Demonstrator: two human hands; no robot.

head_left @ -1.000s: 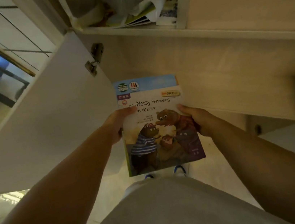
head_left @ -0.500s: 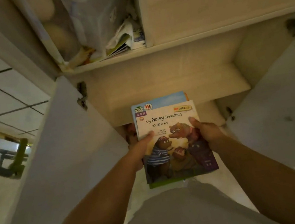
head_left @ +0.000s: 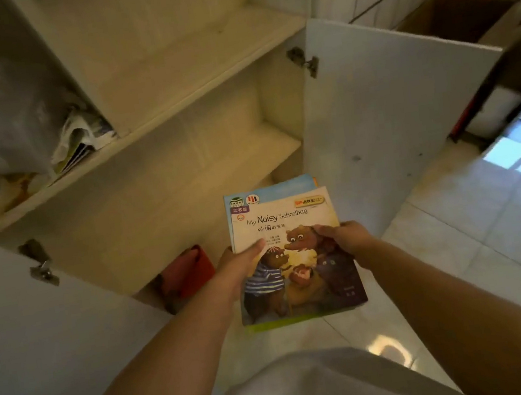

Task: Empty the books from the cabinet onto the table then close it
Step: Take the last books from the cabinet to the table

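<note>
I hold a thin stack of picture books in front of the open cabinet; the top cover reads "My Noisy Schoolbag" and shows bears. My left hand grips the stack's left edge with the thumb on the cover. My right hand grips its right edge the same way. The cabinet's two middle shelves look bare. A red thing lies low in the cabinet, left of the books. More papers and booklets lean in the left compartment.
Both white cabinet doors stand open, one at the left and one at the right. Glossy floor tiles spread to the right. A clear plastic bag fills the left compartment. Dark furniture stands at the far right.
The view has swung to the right, bringing the right door and the floor into sight. The books stay in both hands, now lower and further from the shelves.
</note>
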